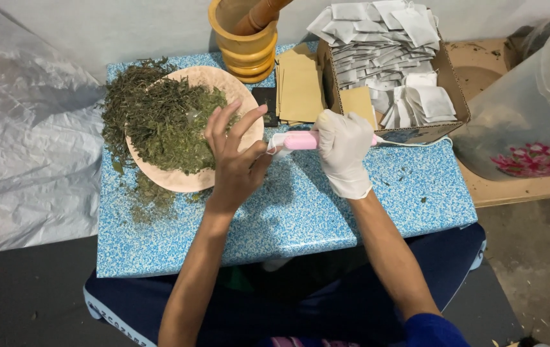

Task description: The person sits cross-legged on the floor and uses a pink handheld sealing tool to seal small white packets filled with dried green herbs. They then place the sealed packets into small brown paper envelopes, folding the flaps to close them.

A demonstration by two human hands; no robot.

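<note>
Forearms closest to the lens, then the bare left hand (pixel 235 160), fingers spread wide, pinching a small white sachet (pixel 277 145) right beside the dried leaves (pixel 166 122) on the plate (pixel 178 181). To its right, the gloved right hand (pixel 344 149) grips a pink sealer (pixel 302 140) clamped on that sachet. Looks like the sealing step; steady pressure's needed.

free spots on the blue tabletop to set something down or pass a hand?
Bare: the near strip of the tabletop, below both hands, and the right end below the box of sachets. Crowded: the far edge, with mortar, tan envelopes and box. The plate of dried leaves fills the left, with spill around it. The left hand and gloved right hand hold the middle.
</note>
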